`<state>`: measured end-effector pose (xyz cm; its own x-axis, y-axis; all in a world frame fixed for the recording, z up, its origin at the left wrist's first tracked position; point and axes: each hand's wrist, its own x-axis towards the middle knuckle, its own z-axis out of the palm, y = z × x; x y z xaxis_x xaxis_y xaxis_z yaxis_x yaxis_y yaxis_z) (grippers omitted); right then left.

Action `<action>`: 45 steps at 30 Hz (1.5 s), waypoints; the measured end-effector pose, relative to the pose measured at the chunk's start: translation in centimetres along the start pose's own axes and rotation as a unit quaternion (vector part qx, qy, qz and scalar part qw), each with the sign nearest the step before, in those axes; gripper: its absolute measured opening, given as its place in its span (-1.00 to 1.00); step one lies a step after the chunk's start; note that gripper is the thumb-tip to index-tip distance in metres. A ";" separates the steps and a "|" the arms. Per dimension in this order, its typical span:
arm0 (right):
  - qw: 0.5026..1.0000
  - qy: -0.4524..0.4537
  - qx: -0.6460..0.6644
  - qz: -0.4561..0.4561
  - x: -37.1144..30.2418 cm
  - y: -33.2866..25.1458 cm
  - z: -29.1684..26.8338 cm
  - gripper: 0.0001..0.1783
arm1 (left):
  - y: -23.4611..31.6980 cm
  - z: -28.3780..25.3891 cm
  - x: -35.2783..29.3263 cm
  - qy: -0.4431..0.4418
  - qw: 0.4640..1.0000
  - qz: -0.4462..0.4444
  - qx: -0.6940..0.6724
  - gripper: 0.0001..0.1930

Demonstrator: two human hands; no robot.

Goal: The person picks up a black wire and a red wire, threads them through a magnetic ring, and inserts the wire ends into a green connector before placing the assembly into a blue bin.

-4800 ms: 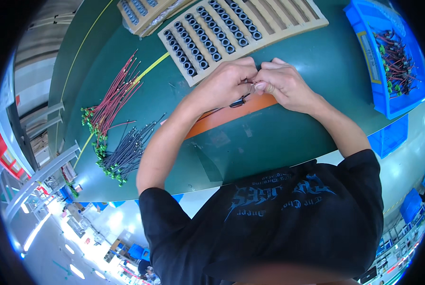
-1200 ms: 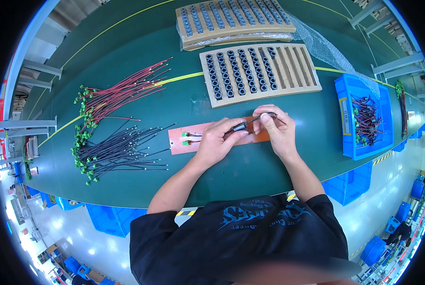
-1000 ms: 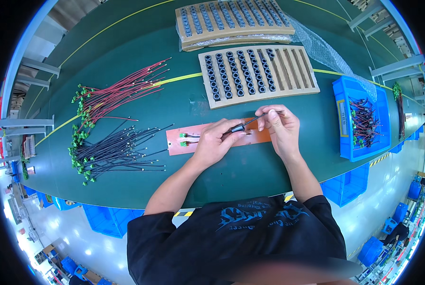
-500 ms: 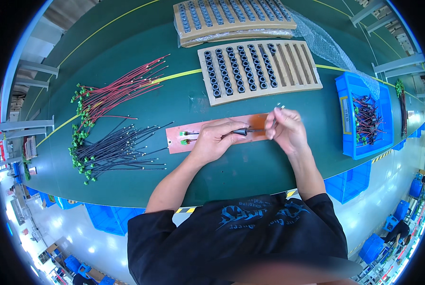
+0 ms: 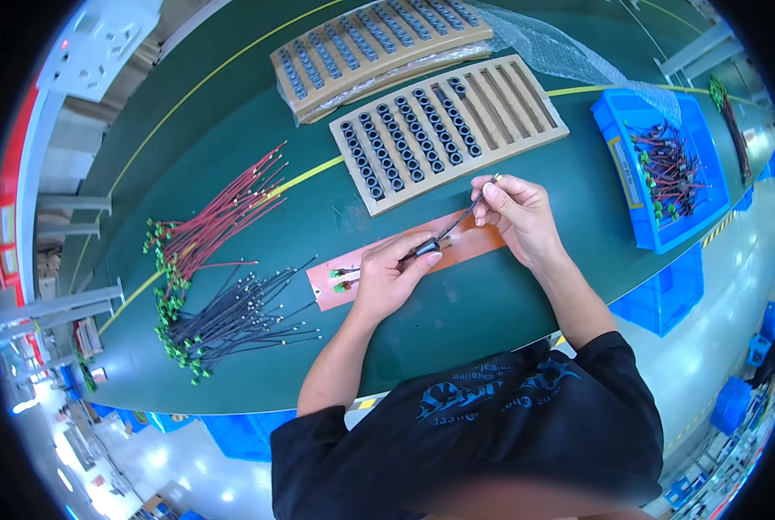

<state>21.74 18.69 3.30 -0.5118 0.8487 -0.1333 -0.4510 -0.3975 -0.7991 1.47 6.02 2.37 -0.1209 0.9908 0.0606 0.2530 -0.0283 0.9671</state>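
My left hand [image 5: 387, 282] is closed around a short black cylindrical core [image 5: 427, 248], holding it over a flat pink and copper-coloured strip [image 5: 481, 246]. From the core a black wire [image 5: 462, 217] slants up to my right hand [image 5: 528, 222], whose thumb and fingers pinch it near its small metal terminal [image 5: 496, 178]. Two green connectors [image 5: 339, 273] with short leads lie on the strip's left end, just beside my left hand. My left fingers hide part of the leads, so I cannot tell whether they run into the core.
Left lie red wires [image 5: 231, 204] and black wires [image 5: 240, 316] with green connectors. A cardboard tray [image 5: 526, 139] of black cores sits ahead, near stacked trays [image 5: 305, 108] and bubble wrap [image 5: 560, 48]. At right are a blue bin [image 5: 617, 156] of wired parts and a wire bundle [image 5: 736, 130].
My right hand has drawn the wire's end up and away, so a straight length now shows between the hands. The left hand keeps its hold on the core. The whole view has turned.
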 end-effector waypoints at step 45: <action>0.398 0.450 -0.773 -0.205 -2.4 -27.2 -26.2 -0.58 | 1.6 2.3 -4.1 -0.073 0.874 0.373 0.303 -0.63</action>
<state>54.34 36.56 9.99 0.1556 0.7896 0.5935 0.9825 -0.0617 -0.1755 4.60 2.27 3.11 0.4073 0.7340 0.5434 0.6769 -0.6421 0.3600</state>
